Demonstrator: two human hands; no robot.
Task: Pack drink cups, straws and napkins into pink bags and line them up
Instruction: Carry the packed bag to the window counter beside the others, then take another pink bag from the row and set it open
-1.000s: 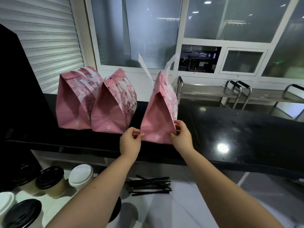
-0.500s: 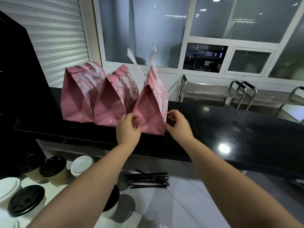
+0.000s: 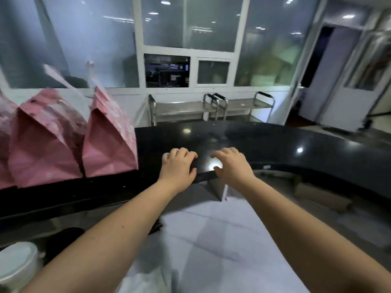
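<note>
Left hand (image 3: 178, 166): I see it resting on the near edge of the black tabletop (image 3: 275, 144), fingers loosely bent and released, with nothing in them.
Right hand (image 3: 231, 166): just beside the left, over the same near edge. Its fingers are spread, relaxed and grasping nothing. I cannot tell whether they touch the surface.
Bags: three pink ones stand upright in a row at the left end of the tabletop, along its near edge, each touching the next.
Right bag (image 3: 110, 149): nearest my left hand but apart from it. The top is folded to a peak and pale handles rise above it.
Middle bag (image 3: 44, 153): pressed between the other two.
Left bag (image 3: 4, 144): mostly cut off by the frame.
Cup (image 3: 17, 265): white lid, bottom left, on the lower surface (image 3: 211, 240) below the tabletop — blurred.
Behind: metal carts (image 3: 179, 108) stand past the far edge, under the windows.
</note>
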